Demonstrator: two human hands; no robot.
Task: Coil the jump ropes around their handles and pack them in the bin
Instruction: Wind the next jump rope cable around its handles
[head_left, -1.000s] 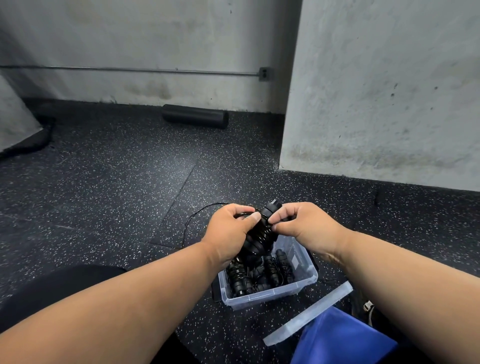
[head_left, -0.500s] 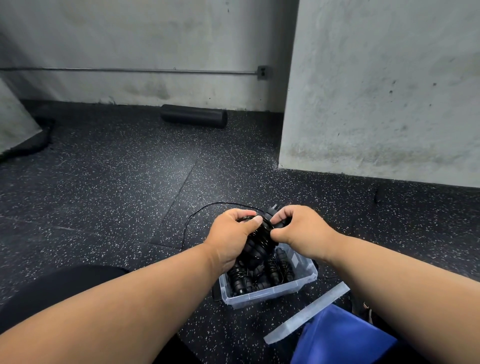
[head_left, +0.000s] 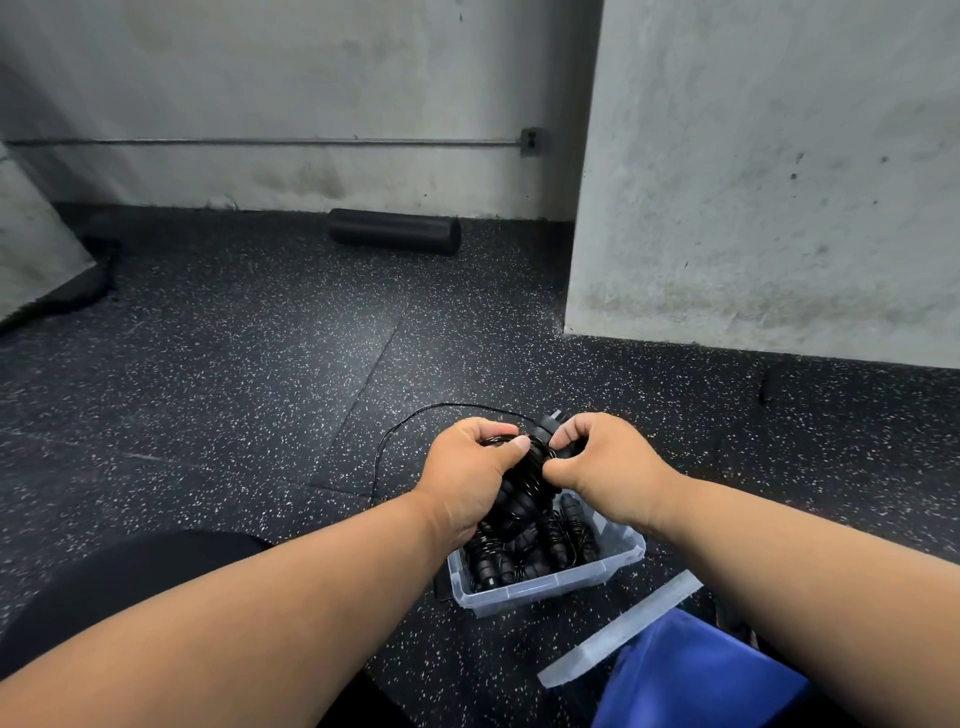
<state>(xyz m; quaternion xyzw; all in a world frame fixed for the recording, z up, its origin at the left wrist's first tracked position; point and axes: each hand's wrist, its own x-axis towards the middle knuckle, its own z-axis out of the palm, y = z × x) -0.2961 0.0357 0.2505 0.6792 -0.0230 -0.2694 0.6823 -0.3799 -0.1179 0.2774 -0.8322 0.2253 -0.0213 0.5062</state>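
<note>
Black cord under both sets of fingers: left hand (head_left: 470, 467) curls round the wound bundle (head_left: 522, 493), thumb pressed on the turns; right hand (head_left: 605, 460) pinches the cord at the handle's (head_left: 546, 427) top end. Bundle held above the far left part of the clear bin (head_left: 545, 584), which already holds coiled ropes (head_left: 524, 553). A loose tail of cord (head_left: 395, 431) loops over the floor beyond the bin's far left corner.

Risk, as judged: if the pinch slips, the springy turns may unwind; the slack tail may snag on the bin's rim.

Around: bin lid (head_left: 618, 629) near the bin's right near corner, blue fabric (head_left: 696, 675) beside it, a dark foam roller (head_left: 395, 231) against the wall. Nothing blocks the bin.
</note>
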